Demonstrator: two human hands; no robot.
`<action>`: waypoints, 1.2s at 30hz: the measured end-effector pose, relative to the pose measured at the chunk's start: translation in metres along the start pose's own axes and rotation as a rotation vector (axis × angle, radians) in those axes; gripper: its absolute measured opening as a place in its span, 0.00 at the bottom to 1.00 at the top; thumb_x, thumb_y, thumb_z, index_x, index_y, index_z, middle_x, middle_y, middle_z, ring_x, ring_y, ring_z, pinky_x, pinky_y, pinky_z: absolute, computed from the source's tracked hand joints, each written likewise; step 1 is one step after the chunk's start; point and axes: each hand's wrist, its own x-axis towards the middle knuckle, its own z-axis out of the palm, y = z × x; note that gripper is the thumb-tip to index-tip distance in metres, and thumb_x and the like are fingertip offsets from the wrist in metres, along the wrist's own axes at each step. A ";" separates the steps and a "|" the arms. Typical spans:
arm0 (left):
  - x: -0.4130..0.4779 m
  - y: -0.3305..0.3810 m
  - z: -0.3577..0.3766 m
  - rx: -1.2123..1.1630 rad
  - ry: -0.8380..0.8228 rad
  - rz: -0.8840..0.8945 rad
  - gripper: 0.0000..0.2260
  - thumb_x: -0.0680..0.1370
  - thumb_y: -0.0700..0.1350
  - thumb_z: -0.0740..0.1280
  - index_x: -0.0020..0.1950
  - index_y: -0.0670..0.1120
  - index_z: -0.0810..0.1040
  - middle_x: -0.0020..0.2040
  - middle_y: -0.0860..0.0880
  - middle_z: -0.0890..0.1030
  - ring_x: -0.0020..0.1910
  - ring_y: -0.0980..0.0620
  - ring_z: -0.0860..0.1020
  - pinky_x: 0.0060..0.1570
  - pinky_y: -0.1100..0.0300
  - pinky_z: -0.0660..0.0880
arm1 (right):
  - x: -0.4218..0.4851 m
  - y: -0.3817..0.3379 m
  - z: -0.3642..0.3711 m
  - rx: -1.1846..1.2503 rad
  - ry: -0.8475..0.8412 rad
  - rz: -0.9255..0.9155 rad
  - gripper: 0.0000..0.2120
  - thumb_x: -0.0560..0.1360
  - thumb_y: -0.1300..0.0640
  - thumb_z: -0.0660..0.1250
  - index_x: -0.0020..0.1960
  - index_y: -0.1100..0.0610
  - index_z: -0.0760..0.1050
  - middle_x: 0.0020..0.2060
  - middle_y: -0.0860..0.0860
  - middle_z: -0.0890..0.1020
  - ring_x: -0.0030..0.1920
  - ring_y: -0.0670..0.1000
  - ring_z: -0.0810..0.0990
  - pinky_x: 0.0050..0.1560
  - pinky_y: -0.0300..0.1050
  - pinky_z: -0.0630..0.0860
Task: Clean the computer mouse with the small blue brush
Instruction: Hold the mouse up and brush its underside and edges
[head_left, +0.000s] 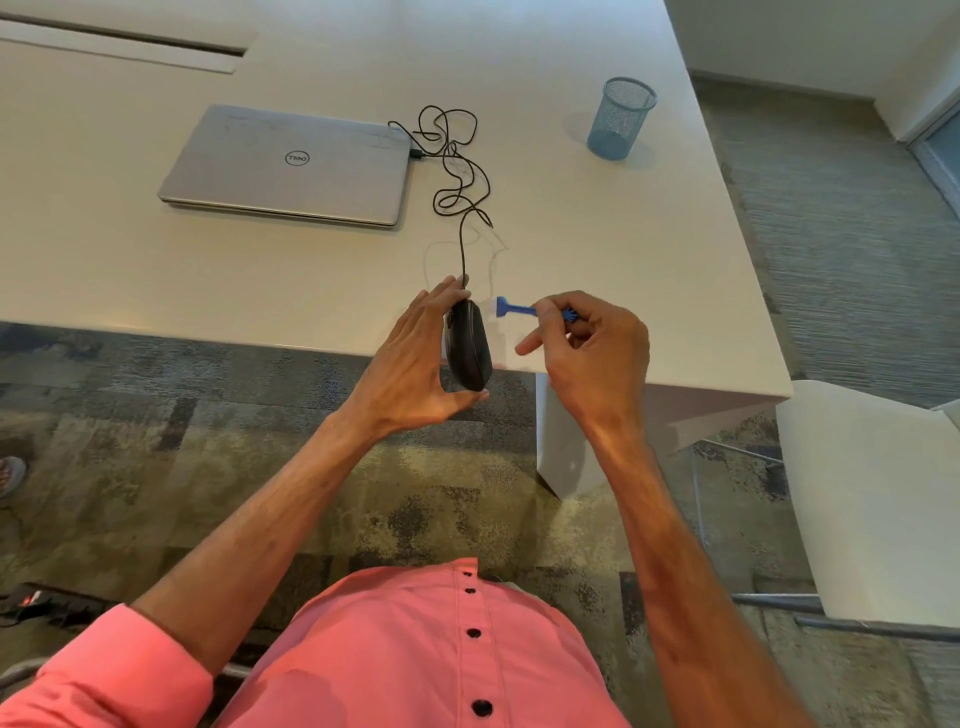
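Observation:
A black wired computer mouse (469, 347) is lifted on its side above the table's near edge, gripped by my left hand (415, 364) between thumb below and fingers on its far side. Its black cable (457, 171) coils back toward the laptop. My right hand (592, 348) pinches the handle of the small blue brush (514, 307), whose pale bristle end points left, a short gap from the mouse's upper right side.
A closed silver laptop (285, 163) lies on the white table (597, 218) at the back left. A blue mesh pen cup (621, 118) stands at the back right. A white chair (872, 499) is at the right, carpet below.

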 end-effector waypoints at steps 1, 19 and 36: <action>0.000 0.001 0.000 0.002 -0.007 0.005 0.58 0.71 0.64 0.84 0.89 0.44 0.56 0.92 0.46 0.57 0.92 0.49 0.53 0.91 0.51 0.48 | 0.000 -0.002 0.002 0.015 0.007 0.001 0.08 0.86 0.51 0.70 0.52 0.50 0.88 0.33 0.40 0.88 0.28 0.43 0.81 0.35 0.45 0.80; -0.005 0.001 -0.007 0.016 0.000 -0.001 0.58 0.71 0.65 0.84 0.89 0.43 0.57 0.91 0.44 0.59 0.92 0.46 0.55 0.91 0.53 0.48 | -0.007 -0.004 0.012 -0.159 -0.171 -0.090 0.12 0.83 0.53 0.70 0.43 0.48 0.88 0.27 0.39 0.85 0.32 0.34 0.83 0.38 0.38 0.78; -0.003 0.003 -0.013 -0.019 0.005 -0.047 0.58 0.71 0.71 0.81 0.91 0.53 0.55 0.87 0.50 0.64 0.87 0.54 0.62 0.85 0.56 0.57 | 0.005 0.000 -0.004 0.222 -0.187 0.026 0.09 0.84 0.55 0.70 0.48 0.53 0.87 0.32 0.46 0.89 0.19 0.49 0.77 0.28 0.39 0.76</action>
